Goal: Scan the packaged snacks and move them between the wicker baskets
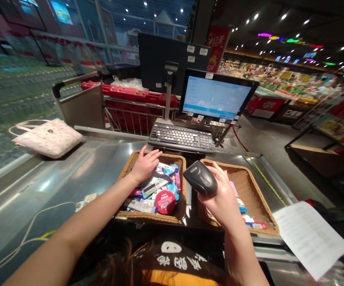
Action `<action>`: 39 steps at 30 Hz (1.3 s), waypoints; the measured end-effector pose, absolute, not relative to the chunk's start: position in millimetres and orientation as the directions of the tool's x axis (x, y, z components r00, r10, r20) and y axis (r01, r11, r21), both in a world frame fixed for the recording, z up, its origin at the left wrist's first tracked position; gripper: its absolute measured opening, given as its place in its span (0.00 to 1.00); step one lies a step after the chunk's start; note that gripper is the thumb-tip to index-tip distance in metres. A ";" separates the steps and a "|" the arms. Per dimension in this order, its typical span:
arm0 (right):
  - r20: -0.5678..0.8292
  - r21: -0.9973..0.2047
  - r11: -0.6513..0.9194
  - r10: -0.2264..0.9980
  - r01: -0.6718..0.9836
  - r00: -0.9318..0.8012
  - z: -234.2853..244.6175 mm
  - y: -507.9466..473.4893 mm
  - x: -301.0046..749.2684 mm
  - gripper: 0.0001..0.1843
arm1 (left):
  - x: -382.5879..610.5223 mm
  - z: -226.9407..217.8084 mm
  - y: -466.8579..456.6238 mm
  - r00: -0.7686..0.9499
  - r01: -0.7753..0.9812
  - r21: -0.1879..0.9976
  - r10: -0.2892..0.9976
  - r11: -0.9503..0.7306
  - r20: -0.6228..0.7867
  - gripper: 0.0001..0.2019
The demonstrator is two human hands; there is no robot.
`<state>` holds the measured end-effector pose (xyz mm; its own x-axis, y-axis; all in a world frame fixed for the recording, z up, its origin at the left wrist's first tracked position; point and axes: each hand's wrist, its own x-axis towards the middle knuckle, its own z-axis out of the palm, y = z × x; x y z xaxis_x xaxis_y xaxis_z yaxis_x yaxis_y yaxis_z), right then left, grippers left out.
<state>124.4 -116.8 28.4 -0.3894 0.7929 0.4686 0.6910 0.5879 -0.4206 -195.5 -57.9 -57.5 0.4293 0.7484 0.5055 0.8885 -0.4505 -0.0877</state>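
My right hand [224, 196] grips a dark grey handheld barcode scanner [201, 178] above the right wicker basket [257, 190], which holds a few small packaged items. My left hand [145, 163] reaches into the left wicker basket [123, 171], fingers curled down onto the pile of small colourful packets and tubes there, among them a round red tin [165, 200]. Whether the left hand has hold of a packet is hidden by the fingers. Both baskets sit side by side on a steel checkout counter [70, 174].
A keyboard [181, 137] and lit monitor [215, 96] stand behind the baskets. A pale pink handbag [48, 137] lies at the counter's left. A white cable [37, 222] runs across the counter. A printed sheet [310, 236] lies at right. Shop shelves fill the far right.
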 end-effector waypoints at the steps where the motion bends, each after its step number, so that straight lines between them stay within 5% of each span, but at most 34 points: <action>1: 0.465 -0.425 0.591 0.792 0.685 -0.395 27.5 -115.1 123.3 0.25 | -198.7 -60.1 -58.3 0.421 0.894 -0.083 0.763 -0.441 0.491 0.13; 10: 0.401 -0.467 0.589 0.806 0.660 -0.435 22.1 -101.6 111.4 0.21 | -219.0 -79.6 -62.0 0.352 0.936 -0.133 0.898 -0.327 0.265 0.14; 19: 0.321 -0.508 0.566 0.824 0.649 -0.468 13.0 -94.3 108.6 0.22 | -220.6 -66.7 -80.5 0.283 0.958 0.001 0.952 -0.285 0.120 0.16; 27: 0.419 -0.473 0.473 0.863 0.744 -0.282 12.2 -95.3 157.6 0.24 | -164.3 -33.6 -58.2 0.449 0.859 0.134 0.854 -0.493 0.263 0.13; 39: 0.626 -0.396 0.179 0.770 0.901 0.122 23.8 -132.3 274.1 0.28 | 19.0 -23.6 -27.9 0.809 0.488 0.347 0.564 -0.801 0.164 0.17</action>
<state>274.1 -132.3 23.8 0.1217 0.7703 0.6260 0.9008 0.1792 -0.3956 19.0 -27.9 -23.6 0.8092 0.5641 0.1643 0.4881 -0.8010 0.3466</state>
